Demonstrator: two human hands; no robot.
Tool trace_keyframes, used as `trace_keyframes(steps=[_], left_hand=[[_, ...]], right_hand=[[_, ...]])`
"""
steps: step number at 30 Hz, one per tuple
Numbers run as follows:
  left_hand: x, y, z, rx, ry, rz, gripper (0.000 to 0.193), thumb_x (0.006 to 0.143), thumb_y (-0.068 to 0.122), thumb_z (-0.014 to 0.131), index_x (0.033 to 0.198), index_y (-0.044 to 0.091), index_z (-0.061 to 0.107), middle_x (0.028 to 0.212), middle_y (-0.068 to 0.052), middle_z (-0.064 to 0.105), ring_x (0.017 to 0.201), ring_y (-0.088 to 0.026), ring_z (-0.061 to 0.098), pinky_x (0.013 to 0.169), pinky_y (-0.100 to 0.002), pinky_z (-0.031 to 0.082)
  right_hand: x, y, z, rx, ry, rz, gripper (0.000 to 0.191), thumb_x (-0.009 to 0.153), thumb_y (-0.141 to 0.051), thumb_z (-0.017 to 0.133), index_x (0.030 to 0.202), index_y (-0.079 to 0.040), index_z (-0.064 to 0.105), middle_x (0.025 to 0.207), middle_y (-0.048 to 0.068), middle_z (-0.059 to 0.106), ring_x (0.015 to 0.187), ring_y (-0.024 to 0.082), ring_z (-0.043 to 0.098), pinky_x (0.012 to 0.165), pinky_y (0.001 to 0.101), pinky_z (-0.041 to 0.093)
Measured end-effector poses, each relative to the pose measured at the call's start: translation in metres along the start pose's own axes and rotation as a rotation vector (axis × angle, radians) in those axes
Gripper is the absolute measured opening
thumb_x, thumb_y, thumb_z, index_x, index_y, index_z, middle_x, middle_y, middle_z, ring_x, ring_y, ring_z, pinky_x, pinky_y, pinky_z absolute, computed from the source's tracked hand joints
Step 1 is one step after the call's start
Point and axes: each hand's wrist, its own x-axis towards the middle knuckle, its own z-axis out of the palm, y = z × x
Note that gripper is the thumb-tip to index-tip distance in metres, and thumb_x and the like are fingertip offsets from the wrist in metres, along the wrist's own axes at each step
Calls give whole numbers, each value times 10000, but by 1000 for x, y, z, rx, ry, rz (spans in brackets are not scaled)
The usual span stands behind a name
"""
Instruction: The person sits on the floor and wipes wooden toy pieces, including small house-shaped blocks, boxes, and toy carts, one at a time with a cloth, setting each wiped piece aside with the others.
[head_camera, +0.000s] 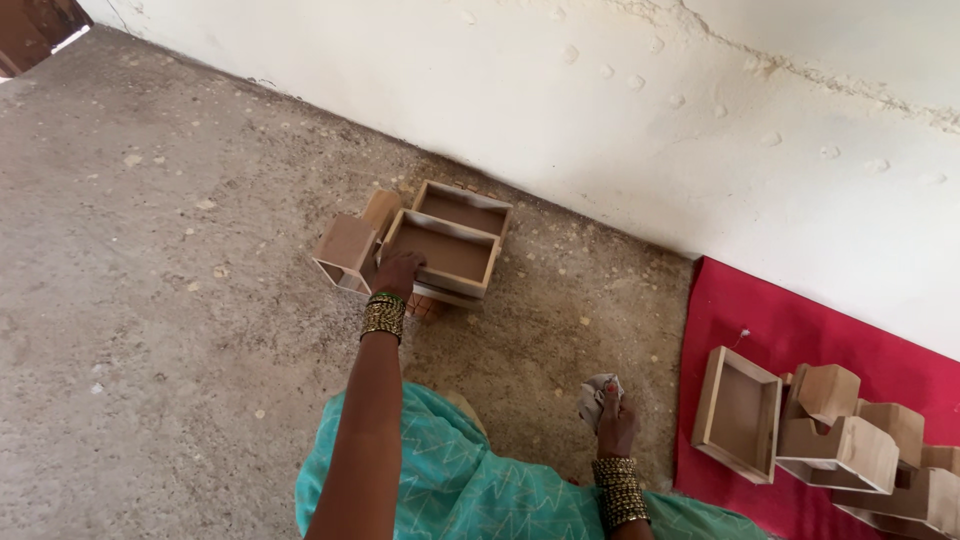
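Two open trays (448, 245) are set side by side on the floor (150, 300) near the wall (600, 110), with a box (345, 253) just left of them. The left hand (398, 272) is laid on the nearer tray's edge. To the right, a mat (760, 320) carries another tray (738, 415) (stood on edge) and stacked boxes (850, 440).

Left hand (398, 272) reaches forward; right hand (615, 425) clenched.

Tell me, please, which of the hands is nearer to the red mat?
Right. The right hand, clutching a cloth, is just beside the red mat; the left hand rests on wooden trays farther away.
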Motion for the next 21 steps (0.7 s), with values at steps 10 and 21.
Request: trace_keyframes(steps=[10,21], left_hand=[[3,21,8,332,-177,-55,232,874,269,687,1076,239,796,1295,-63,670,1271,-290,541,1198,-635,208],[-21,36,32,621,-168,-29,398,942,333,662,1302,167,629,1407,-95,553,1391,-314,453,1269,-626,180]], right_hand=[[23,-4,-23,-190,85,-107,535,1064,-484,545,1051,4,762,791,139,748,670,190,686,589,375,528],[84,-21,-154,-983,330,-7,415,1003,-400,618,1195,-36,676,1120,191,709,1005,327,687,829,485,559]])
